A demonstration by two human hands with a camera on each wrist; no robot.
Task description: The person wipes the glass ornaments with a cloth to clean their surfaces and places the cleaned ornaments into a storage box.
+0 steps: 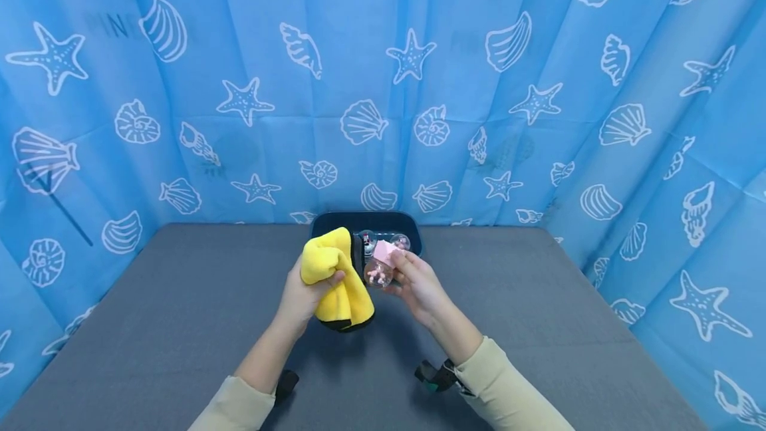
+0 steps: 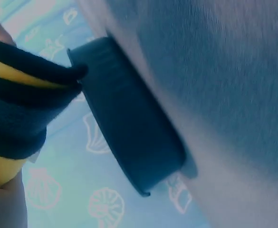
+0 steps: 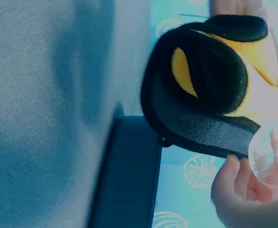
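Note:
My left hand [image 1: 299, 298] grips a bunched yellow cloth [image 1: 344, 288] with black edging. In the left wrist view the folded cloth [image 2: 15, 111] shows a dark grey back. My right hand [image 1: 421, 290] holds a small snow globe [image 1: 378, 274] by its pink base, the clear dome tilted downward with pink figures inside. The globe [image 3: 271, 154] is beside the cloth's lower edge in the right wrist view; whether they touch I cannot tell. Behind both hands stands a dark blue bin [image 1: 323, 221], with a clear globe [image 1: 368, 242] and another clear dome [image 1: 400, 241] showing in it.
A grey cloth-covered table [image 1: 209, 324] lies under the hands. Right behind it hangs a blue curtain [image 1: 383, 171] with white shells and starfish, which also runs along both sides. A dark strap [image 1: 439, 376] is by the right wrist.

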